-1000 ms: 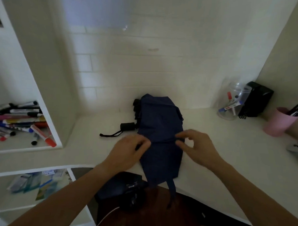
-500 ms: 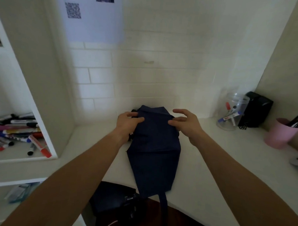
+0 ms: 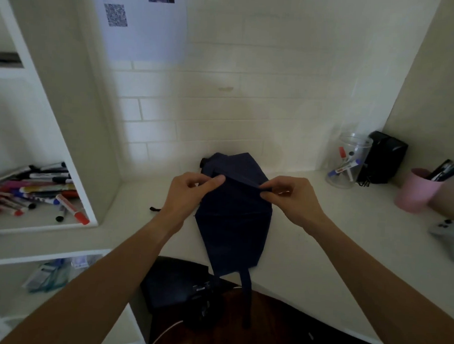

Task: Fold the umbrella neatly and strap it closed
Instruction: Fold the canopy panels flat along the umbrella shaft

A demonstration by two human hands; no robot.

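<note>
Far out past the left hand (image 3: 191, 193), markers (image 3: 35, 189) lie heaped on a shelf (image 3: 44, 226). That hand is pinched shut on the left end of a raised fold in the umbrella (image 3: 234, 224); the right hand (image 3: 289, 200) pinches the other end, so the fold runs taut between them. The umbrella lies flat on the bench (image 3: 321, 248), directly under and between both hands, its strap (image 3: 246, 284) trailing off the near edge toward the person. Well beyond the right hand stand a clear jar (image 3: 349, 164) and a pink cup (image 3: 415, 190).

The cloth looks thin, limp and probably a little slick, so I'd guess it will slump out of shape unless held at the creases; the folded edge is the sensible place to grip, with the stiff core beneath giving something to press against.

Half a second ago both hands lay spread on the far end of the canopy; now they have drawn nearer and closed into pinches, lifting that fold.
</note>
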